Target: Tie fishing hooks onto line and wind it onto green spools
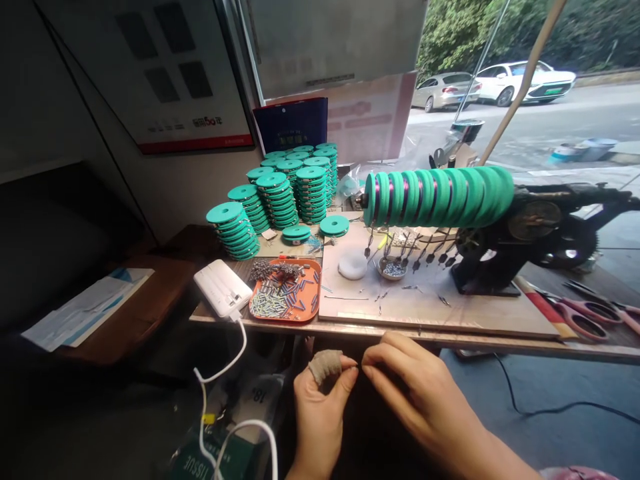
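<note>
My left hand (323,407) is closed in a pinch of thumb and index finger, just in front of the table edge. A tan wrap (325,366) covers its index finger. Close beside it, my right hand (417,380) also pinches, its fingertips almost meeting the left ones. Whatever lies between the fingertips is too small to make out. Beyond my hands, a wooden board (400,313) carries small metal swivels (444,300), a white ring-shaped spool (353,265) and a small bowl (393,268) of tiny metal parts. A row of green foam spools (440,193) sits on a black winding machine (530,227).
An orange tray (314,308) holds small fishing parts. Behind it stand stacks of green spools (273,200). A white power bank (223,288) with a cable (244,343) lies at the left edge. Pink-handled scissors (585,320) lie at right. A tissue pack (210,457) is below.
</note>
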Demonstrator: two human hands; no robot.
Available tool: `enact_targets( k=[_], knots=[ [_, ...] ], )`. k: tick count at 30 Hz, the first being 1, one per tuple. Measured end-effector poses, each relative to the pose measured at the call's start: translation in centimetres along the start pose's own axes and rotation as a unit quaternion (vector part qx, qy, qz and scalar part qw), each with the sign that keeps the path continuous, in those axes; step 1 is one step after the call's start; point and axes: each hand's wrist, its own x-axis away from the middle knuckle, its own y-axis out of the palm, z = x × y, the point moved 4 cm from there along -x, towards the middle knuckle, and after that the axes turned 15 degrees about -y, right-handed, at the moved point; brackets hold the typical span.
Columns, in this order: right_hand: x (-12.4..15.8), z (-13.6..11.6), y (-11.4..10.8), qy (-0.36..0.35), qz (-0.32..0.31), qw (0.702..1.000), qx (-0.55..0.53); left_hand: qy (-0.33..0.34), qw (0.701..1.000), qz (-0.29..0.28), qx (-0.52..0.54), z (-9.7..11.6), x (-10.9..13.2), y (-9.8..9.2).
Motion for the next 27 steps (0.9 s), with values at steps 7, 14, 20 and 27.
enact_targets(
  k=[7, 14, 20, 27],
  knots=[
    [0.20, -0.31, 0.07, -0.022, 0.013, 0.999, 0.031, 0.041, 0.998, 0.004, -0.046, -0.03, 0.01, -0.13],
    [0.35, -0.15, 0.28, -0.021, 0.001, 0.998, 0.065, 0.091, 0.992, 0.022, -0.081, -0.31, 0.17, -0.21],
    [0.29, -0.07, 0.53, -0.019, -0.013, 0.998, 0.062, 0.121, 0.986, 0.034, -0.107, 0.01, 0.38, -0.18],
    [0.29, 0.05, 0.72, -0.016, -0.022, 0.998, 0.062, 0.144, 0.977, 0.039, -0.154, 0.08, 0.40, -0.25]
  ],
)
